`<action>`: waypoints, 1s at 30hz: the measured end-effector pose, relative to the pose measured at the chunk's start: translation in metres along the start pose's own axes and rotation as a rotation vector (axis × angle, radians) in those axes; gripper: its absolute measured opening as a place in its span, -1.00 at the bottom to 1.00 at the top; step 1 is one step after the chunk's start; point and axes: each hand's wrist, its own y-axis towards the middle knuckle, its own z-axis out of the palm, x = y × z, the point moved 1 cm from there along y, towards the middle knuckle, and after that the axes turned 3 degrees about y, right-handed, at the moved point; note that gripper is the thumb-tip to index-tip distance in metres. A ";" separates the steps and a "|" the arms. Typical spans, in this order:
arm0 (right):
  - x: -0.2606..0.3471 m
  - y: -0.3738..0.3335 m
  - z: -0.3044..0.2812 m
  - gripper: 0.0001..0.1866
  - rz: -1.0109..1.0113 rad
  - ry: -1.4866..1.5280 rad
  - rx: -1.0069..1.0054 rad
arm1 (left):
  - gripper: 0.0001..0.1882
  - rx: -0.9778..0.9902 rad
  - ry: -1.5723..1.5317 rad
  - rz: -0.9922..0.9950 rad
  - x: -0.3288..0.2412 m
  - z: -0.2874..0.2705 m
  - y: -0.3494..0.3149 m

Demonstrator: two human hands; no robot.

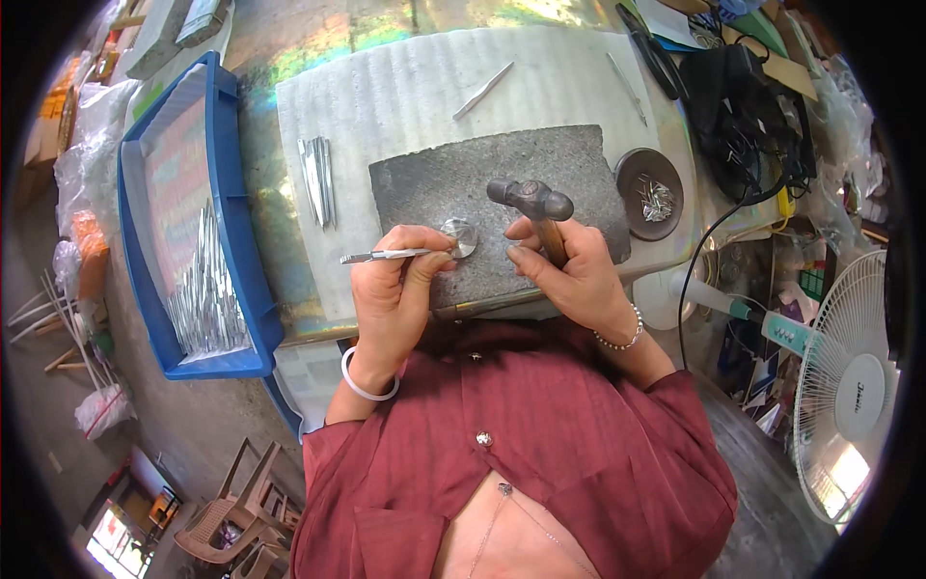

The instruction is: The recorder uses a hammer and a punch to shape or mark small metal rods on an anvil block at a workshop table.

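Observation:
My left hand (391, 285) pinches a slim silver metal tool (371, 256), held level with one end pointing left; its exact kind is too small to make out. The tool's inner end lies beside a small shiny round metal block (463, 232) on a dark stone slab (424, 183). My right hand (584, 275) is closed round the wooden handle of a hammer (531, 199), its dark head raised above the slab. The thumb and forefinger of that hand are near each other; whether anything small sits between them is unclear.
A blue tray (224, 193) at left holds many slim silver pieces. A bundle of similar pieces (316, 183) and a single one (483, 91) lie on white foam sheeting (367, 87). A brown dish (632, 217) with small metal bits stands right; beyond are black cables and a fan (854, 386).

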 end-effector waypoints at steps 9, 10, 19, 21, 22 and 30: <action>0.004 0.002 0.000 -0.77 -0.077 -0.059 -0.005 | -0.92 0.011 0.033 0.020 -0.003 0.001 0.003; 0.004 0.002 0.000 -0.77 -0.076 -0.058 -0.006 | -0.92 0.012 0.034 0.019 -0.004 0.002 0.003; 0.061 0.015 0.005 -0.80 -0.378 -0.012 0.293 | -0.76 0.064 0.829 0.432 -0.022 0.008 -0.001; 0.078 0.024 0.011 -0.78 -0.611 -0.123 0.354 | -0.72 0.082 0.786 0.525 -0.018 0.008 0.009; 0.083 0.024 0.014 -0.74 -0.604 -0.141 0.398 | -0.72 0.123 0.767 0.487 -0.024 0.004 0.007; 0.097 0.003 -0.002 -0.52 -0.279 -0.102 0.338 | -0.75 -0.019 0.640 0.499 -0.010 0.002 0.004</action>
